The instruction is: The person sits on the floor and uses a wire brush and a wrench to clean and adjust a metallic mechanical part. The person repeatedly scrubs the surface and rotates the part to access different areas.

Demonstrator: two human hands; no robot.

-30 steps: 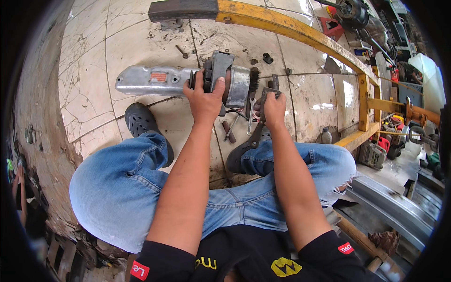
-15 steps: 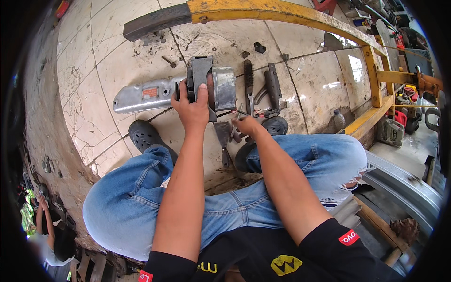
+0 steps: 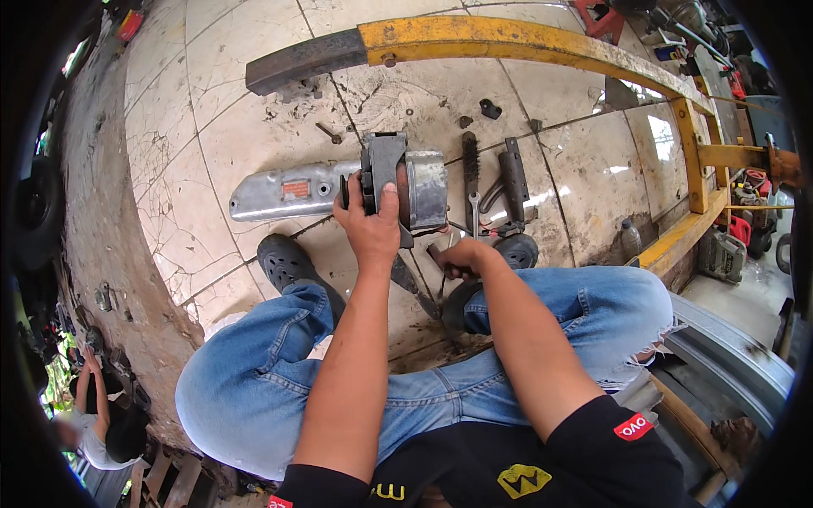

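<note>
I squat on a cracked tile floor. My left hand [image 3: 371, 222] grips a black bracket on a grey metal engine part [image 3: 415, 188] that stands in front of my knees. My right hand [image 3: 461, 256] is closed around a thin tool handle [image 3: 438, 254] low on the floor, just right of that part. A long silver metal cover [image 3: 284, 191] lies to the left, touching the part. A wire brush [image 3: 471, 166], a wrench [image 3: 474, 212] and a dark tool [image 3: 513, 173] lie just beyond my right hand.
A yellow steel frame [image 3: 542, 46] curves across the far side and down the right. Loose bolts [image 3: 329, 132] and small parts dot the tiles. My black shoes [image 3: 284, 261] flank the work. Another person [image 3: 97, 415] crouches at lower left. A small engine [image 3: 721, 254] sits right.
My right hand has drawn back from the tools near the part down toward my knee and closed on a tool. The left hand keeps its grip on the part.
</note>
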